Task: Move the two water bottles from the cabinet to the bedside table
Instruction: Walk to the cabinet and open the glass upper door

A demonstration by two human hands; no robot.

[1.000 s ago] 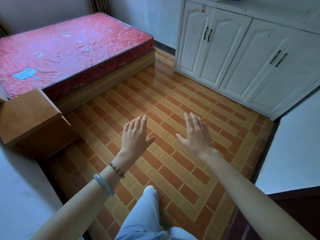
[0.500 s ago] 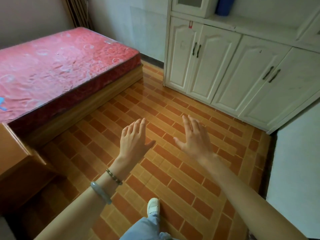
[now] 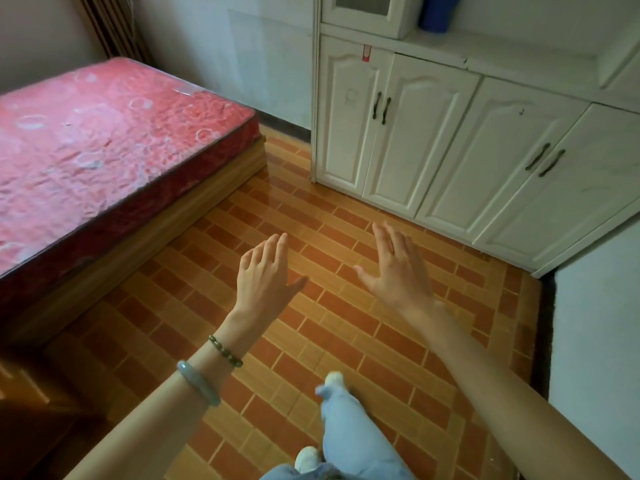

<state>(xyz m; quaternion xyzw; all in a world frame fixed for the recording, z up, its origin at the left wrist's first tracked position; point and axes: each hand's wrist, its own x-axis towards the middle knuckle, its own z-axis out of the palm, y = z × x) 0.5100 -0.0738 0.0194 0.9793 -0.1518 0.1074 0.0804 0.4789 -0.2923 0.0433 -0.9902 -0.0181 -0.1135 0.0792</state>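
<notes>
My left hand (image 3: 265, 278) and my right hand (image 3: 398, 268) are held out over the tiled floor, palms down, fingers apart, holding nothing. The white cabinet (image 3: 450, 140) stands ahead on the right with all its lower doors closed. On its open shelf at the top edge stands a blue bottle-like object (image 3: 439, 12), cut off by the frame; a second bottle is not in view. The wooden bedside table (image 3: 20, 403) shows only as a dark corner at the lower left.
A bed with a red mattress (image 3: 104, 140) on a wooden base fills the left. A small white glass-door unit (image 3: 367, 12) sits on the cabinet shelf. A white wall (image 3: 595, 341) juts in at the right. My legs and shoes show at the bottom.
The view has moved forward and tilted up toward the cabinet, bringing its shelf and the blue object into sight. The bedside table has slid out to the lower left. Both hands stay open.
</notes>
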